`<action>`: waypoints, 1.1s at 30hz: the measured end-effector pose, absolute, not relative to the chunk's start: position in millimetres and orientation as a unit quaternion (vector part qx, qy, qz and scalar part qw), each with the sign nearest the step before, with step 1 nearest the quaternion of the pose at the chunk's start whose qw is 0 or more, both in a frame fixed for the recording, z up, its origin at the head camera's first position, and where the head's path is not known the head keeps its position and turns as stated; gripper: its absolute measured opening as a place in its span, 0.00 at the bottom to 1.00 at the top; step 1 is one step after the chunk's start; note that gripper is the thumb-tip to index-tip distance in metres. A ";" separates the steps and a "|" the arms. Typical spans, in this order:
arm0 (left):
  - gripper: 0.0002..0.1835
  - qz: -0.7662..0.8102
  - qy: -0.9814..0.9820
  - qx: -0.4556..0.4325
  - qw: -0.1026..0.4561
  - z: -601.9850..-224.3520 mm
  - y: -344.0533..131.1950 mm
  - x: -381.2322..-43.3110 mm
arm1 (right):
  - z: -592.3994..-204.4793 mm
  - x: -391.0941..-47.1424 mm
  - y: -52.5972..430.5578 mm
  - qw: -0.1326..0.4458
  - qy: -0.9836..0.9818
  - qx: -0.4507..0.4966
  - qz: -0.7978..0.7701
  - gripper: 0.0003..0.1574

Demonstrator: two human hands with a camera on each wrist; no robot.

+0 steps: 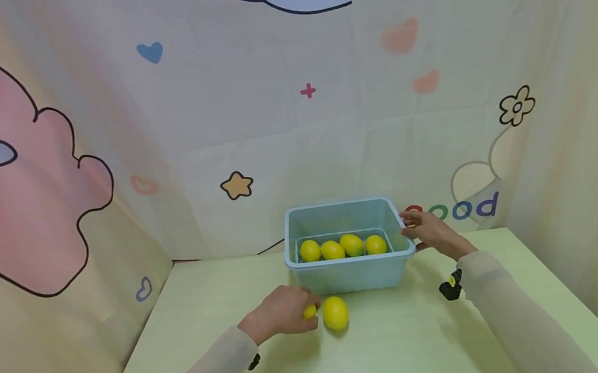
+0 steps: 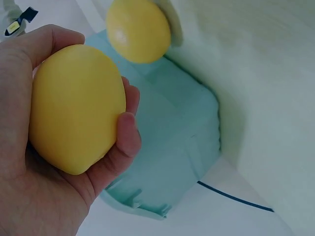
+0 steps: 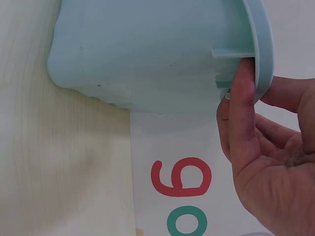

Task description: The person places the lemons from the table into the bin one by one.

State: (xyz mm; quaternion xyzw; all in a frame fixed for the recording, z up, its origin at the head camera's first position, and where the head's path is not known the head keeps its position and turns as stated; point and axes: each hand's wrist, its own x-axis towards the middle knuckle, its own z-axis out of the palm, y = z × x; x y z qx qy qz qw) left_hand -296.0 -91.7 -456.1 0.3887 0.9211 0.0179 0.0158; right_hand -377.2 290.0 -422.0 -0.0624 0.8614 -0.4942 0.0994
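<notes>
A yellow lemon [image 2: 78, 108] sits in my left hand [image 1: 286, 311], the fingers curled round it. Just to the right of that hand, a second lemon [image 1: 336, 313] stands on the table in front of a light blue plastic bin [image 1: 345, 275]. Inside the bin, several lemons [image 1: 351, 245] lie in a row along the bottom. My right hand [image 1: 431, 231] grips the bin's right rim; the right wrist view shows its fingers [image 3: 242, 113] under the lip and the thumb over the other side.
The pale wooden table [image 1: 390, 343] carries the bin near its back edge. Behind it hangs a curtain [image 1: 251, 114] printed with hearts, stars and letters, and similar cloth closes both sides.
</notes>
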 end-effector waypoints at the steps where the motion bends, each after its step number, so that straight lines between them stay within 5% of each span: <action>1: 0.07 0.022 0.921 0.389 0.014 -454.2 -91.4 -295.9 | -422.2 -377.5 289.8 0.100 0.861 -0.060 -0.495 0.40; 33: 0.09 0.010 0.900 0.426 -0.092 -398.6 -77.6 -305.2 | -421.6 -375.2 289.0 0.097 0.861 -0.059 -0.495 0.41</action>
